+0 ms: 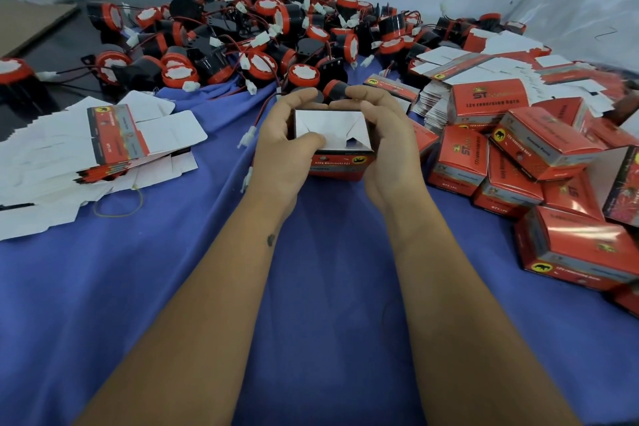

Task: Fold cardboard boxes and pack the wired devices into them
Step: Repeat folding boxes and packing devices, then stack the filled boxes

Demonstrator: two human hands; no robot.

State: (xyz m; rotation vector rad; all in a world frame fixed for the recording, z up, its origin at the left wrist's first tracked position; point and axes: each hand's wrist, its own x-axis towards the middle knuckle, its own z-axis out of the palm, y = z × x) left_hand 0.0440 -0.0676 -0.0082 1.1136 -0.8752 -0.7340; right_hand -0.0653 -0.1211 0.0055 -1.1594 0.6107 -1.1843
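nestling box (340, 162) between both hands' grip

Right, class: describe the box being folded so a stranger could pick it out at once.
Start at the blue cloth covering the table, then follow the two bare forearms up to the left hand and right hand. Between them sits one red box. Unlike the closed boxes heaped on the right, its white flaps face upward, still being tucked.

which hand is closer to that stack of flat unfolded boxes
Left. The left hand grips the left side of the box being folded, the side toward the flat stack. The right hand grips the box's far side.
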